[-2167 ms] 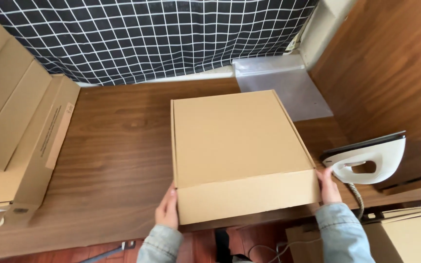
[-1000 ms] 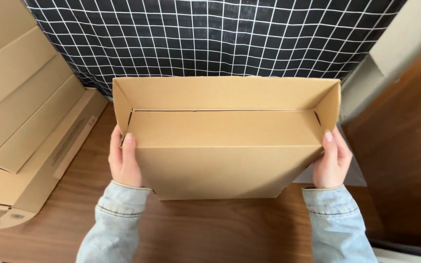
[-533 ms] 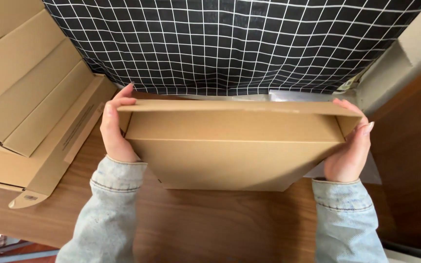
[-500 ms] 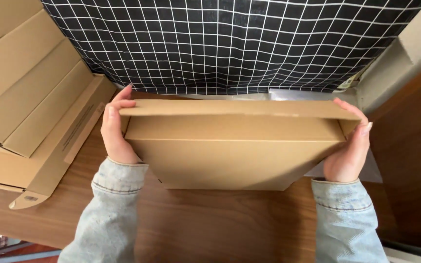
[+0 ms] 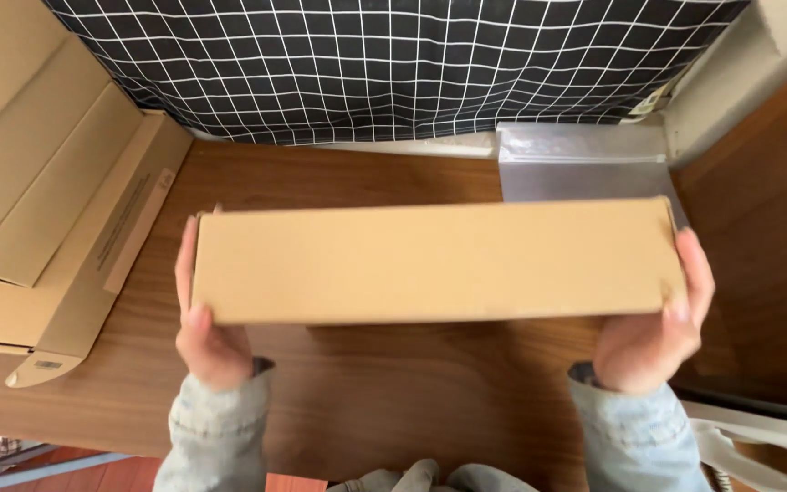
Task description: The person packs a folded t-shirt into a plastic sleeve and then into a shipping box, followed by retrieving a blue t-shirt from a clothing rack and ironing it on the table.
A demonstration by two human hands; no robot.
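Head camera: two hands hold a brown cardboard box (image 5: 434, 261) up over a wooden table (image 5: 384, 383).

One narrow side of the box faces us. Left hand (image 5: 202, 319) grips its left end and right hand (image 5: 658, 319) grips its right end (fingers wrapped around the edges). More flat cardboard boxes (image 5: 47, 210) lie stacked at the left. A clear plastic bag (image 5: 576, 164) lies behind the box, near a black checked cloth (image 5: 384, 64). A white iron (image 5: 758, 446) peeks in at the bottom right.

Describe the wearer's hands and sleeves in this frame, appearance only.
Both hands are bare: no gloves, rings or watch visible on the left hand or right hand. Each arm wears a light blue, faded denim jacket sleeve with a stitched cuff at the wrist. Fingernails look short and unpainted.
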